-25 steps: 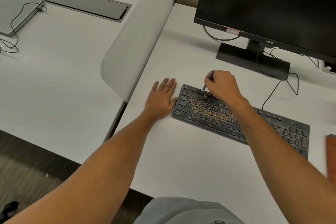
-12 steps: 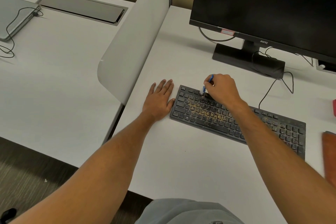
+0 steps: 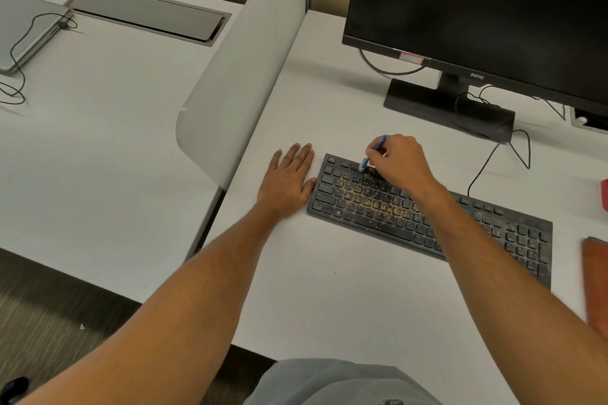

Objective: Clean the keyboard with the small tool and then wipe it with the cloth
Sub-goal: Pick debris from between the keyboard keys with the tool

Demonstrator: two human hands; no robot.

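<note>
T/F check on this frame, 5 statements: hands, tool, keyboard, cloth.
1. The right hand grips the blue tool. True.
2. The left hand lies flat on the keys. False: it rests on the desk beside the keyboard, at its left end.
3. Yellowish crumbs cover many keys. True.
4. The tool works at the number pad. False: it is at the top rows near the left end.
5. The orange cloth lies on the keyboard. False: it lies on the desk, right of it.
</note>
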